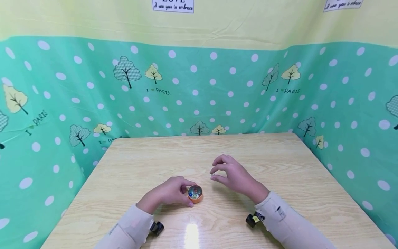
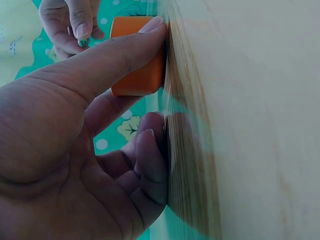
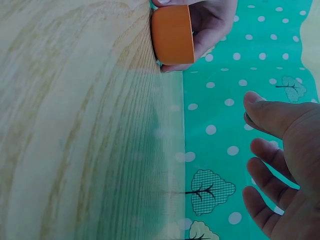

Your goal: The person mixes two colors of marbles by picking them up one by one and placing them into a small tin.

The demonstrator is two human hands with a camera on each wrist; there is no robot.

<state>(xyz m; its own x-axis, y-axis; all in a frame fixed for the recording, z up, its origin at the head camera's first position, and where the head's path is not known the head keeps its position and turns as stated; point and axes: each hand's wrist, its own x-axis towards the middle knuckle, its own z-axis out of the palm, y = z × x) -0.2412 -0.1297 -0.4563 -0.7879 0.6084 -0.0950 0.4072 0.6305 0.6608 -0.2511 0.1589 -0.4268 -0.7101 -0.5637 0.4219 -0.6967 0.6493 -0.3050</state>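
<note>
A small round orange container (image 1: 197,201) stands upright on the table, with several colourful glass marbles (image 1: 195,193) inside. My left hand (image 1: 172,191) holds it from the left, thumb on the near side and fingers behind. In the left wrist view the thumb lies along the orange wall (image 2: 139,80). Raised above the table to the right, my right hand (image 1: 235,177) pinches a tiny shiny marble (image 2: 83,43) between thumb and index finger. Its other fingers are loosely bent. The right wrist view hides the marble behind the thumb.
The light wood table (image 1: 149,155) reaches back to a green dotted curtain (image 1: 199,93), which also hangs along both sides. Black wrist cameras (image 1: 157,228) are strapped under both sleeves. A bright glare spot lies on the table near the front.
</note>
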